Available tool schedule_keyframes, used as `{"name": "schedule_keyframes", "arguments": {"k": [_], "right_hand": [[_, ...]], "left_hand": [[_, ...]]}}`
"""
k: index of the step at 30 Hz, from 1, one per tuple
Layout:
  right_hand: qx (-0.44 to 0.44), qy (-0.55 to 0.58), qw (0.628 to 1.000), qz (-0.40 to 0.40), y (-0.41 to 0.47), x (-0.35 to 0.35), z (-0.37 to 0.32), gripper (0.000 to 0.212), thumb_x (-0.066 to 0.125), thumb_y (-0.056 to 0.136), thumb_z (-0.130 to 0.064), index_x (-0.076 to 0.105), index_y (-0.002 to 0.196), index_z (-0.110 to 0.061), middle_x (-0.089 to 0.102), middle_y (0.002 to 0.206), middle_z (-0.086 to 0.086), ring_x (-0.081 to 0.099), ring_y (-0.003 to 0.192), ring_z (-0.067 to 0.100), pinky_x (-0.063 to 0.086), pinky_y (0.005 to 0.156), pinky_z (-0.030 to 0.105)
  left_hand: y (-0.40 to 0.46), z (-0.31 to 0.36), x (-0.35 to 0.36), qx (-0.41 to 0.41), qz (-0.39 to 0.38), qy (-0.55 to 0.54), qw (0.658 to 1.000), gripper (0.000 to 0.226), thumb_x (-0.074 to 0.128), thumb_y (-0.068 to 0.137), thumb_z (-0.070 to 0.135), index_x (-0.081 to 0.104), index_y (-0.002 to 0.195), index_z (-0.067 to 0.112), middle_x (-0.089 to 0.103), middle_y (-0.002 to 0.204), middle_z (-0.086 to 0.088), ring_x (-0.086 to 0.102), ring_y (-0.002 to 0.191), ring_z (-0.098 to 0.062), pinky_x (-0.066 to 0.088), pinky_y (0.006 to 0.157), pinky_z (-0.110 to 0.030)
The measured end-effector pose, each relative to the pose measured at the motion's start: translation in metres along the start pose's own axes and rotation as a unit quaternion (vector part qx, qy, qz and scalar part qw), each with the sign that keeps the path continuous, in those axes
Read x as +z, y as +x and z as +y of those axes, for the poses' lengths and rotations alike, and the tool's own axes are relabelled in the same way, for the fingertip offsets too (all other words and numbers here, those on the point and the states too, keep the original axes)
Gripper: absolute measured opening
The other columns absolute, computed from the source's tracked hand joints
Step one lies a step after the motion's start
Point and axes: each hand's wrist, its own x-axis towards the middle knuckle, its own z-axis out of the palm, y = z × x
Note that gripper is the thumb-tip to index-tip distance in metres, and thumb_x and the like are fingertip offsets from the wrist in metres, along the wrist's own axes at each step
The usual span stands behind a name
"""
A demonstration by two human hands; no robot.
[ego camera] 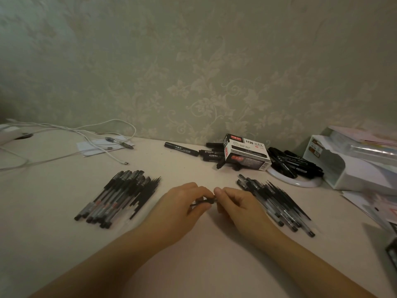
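both forearms enter from the bottom edge and converge at centre over the pale table. far left, at the back: white cables. next, left pile of pens, long axes running near-left to far-right. left hand, fingers curled, pinches the left part of a black pen; right hand pinches its right end between thumb and fingertips. pen sits between the two piles, long axis roughly left to right, left end slightly nearer the camera; which end is the tip cannot be told. right pile of pens fans toward near-right. behind it: marker box, white plate bearing black markers, white organiser.
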Motion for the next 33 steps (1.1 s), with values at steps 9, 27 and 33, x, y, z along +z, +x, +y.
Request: {"name": "schedule_keyframes", "arguments": {"k": [9,27,33], "right_hand": [[-0.015,0.023,0.999,-0.019,-0.001,-0.004,0.002,0.014,0.058,0.098,-0.026,0.063,0.085,-0.022,0.061,0.070,-0.005,0.048,0.058,0.002,0.038,0.056,0.012],[0.004,0.023,0.999,-0.049,-0.001,-0.005,0.001,0.032,0.053,0.100,-0.037,0.060,0.069,-0.028,0.054,0.060,-0.012,0.044,0.054,0.000,0.035,0.054,0.011],[-0.079,-0.150,0.978,0.123,-0.001,-0.003,0.002,0.009,0.059,0.095,-0.035,0.065,0.099,-0.030,0.061,0.092,-0.017,0.055,0.086,0.001,0.042,0.073,0.012]], "left_hand": [[-0.001,-0.002,0.000,-0.011,-0.003,0.002,1.000,0.014,0.060,0.092,0.031,0.066,0.105,0.034,0.058,0.088,0.013,0.054,0.078,-0.002,0.045,0.068,-0.017],[0.002,0.005,-0.010,-0.010,0.012,-0.011,1.000,0.010,0.063,0.090,0.026,0.069,0.099,0.027,0.060,0.087,0.010,0.055,0.078,-0.005,0.044,0.071,-0.017],[0.000,-0.003,-0.005,-0.047,0.027,-0.005,0.999,0.009,0.062,0.091,0.030,0.066,0.098,0.029,0.058,0.085,0.012,0.054,0.080,-0.002,0.047,0.073,-0.020]]}}
